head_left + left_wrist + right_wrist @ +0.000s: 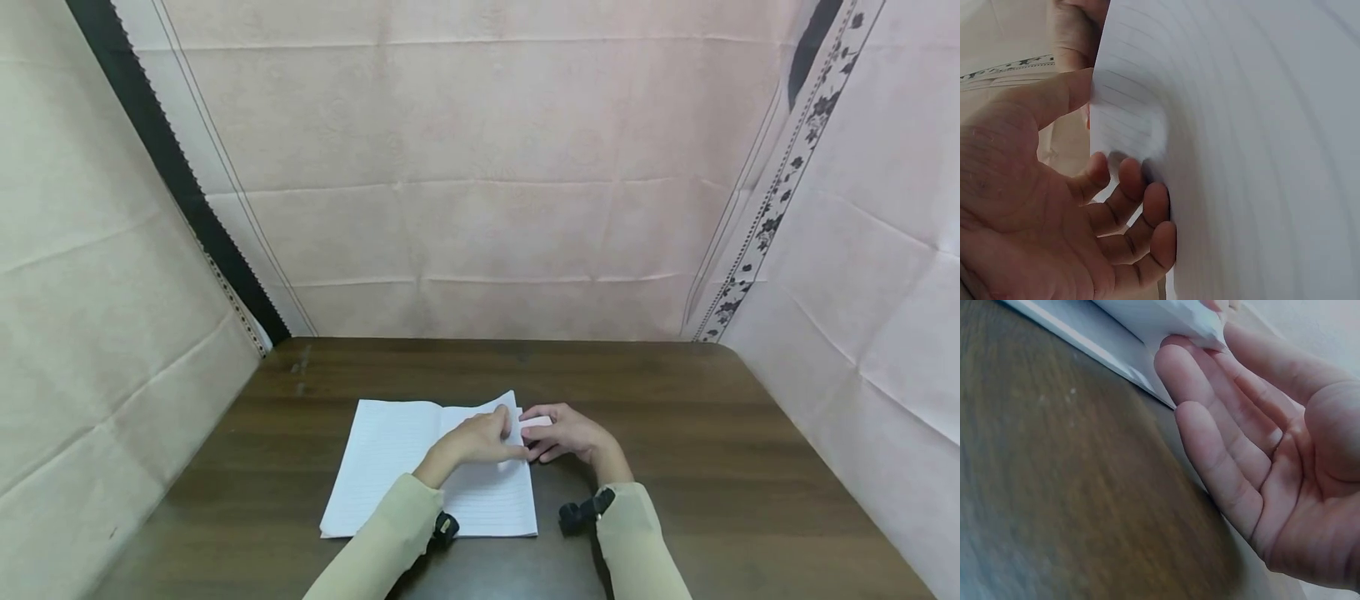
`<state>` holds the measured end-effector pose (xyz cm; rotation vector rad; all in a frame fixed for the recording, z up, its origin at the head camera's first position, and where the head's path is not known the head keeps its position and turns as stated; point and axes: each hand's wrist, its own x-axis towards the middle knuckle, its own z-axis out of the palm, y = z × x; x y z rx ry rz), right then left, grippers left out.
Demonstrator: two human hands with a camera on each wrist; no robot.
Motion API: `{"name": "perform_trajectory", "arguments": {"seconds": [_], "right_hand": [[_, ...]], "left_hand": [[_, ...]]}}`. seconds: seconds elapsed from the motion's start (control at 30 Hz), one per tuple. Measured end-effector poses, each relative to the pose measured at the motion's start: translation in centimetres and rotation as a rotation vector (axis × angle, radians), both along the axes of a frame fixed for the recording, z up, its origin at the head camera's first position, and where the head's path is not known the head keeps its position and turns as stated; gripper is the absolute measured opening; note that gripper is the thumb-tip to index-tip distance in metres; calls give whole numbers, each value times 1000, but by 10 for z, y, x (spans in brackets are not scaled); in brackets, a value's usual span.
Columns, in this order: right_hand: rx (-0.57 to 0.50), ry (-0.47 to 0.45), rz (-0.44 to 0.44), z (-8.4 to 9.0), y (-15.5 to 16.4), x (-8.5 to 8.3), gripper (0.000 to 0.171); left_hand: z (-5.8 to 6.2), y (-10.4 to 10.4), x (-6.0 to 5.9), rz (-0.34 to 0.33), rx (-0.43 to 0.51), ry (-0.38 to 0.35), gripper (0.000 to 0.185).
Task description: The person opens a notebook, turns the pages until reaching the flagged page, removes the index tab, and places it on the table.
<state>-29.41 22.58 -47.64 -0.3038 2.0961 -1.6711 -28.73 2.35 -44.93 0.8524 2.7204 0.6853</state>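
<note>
An open lined notebook (382, 467) lies on the table, its right-hand page (1241, 125) lifted and curved. My left hand (480, 437) is over that page and holds its outer edge. In the left wrist view the thumb meets the page's edge while the curled fingers (1159, 200) touch its surface. From the right side, my right hand (570, 435) pinches a white paper part (1191, 322) of the page between thumb and fingers. Its two lower fingers (1200, 434) are loosely bent beside the paper. The exact overlap of the fingertips is partly hidden.
The brown wooden table (712, 467) extends around the notebook. Pale cloth (480, 167) hangs behind and along both sides. Each wrist wears a small black camera, such as the right wrist camera (576, 517).
</note>
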Motion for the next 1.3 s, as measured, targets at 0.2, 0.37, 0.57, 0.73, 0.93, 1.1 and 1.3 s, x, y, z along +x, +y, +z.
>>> {"name": "perform_trajectory", "arguments": {"seconds": [0.2,0.37,0.57,0.73,0.93,1.1,1.3], "right_hand": [[10,-5,-4,-3,-5,2,37],[24,-6,-21,-6,-8,1,37],[37,14,-22,-9,-9,2,38],[43,26,-19,-10,-12,2,39],[54,28,-25,-10,-14,-2,41],[71,37,-43,-10,-10,-4,41],[93,27,-53,-9,-3,-3,41]], "left_hand": [[5,-9,-2,-30,21,-38,29],[11,-20,-6,-2,46,-82,14],[18,-37,-11,32,87,-143,11],[29,-54,-10,55,137,-180,12],[38,-77,-10,125,186,-187,12],[39,-95,-12,173,207,-173,12],[38,-112,-13,197,196,-156,12]]}}
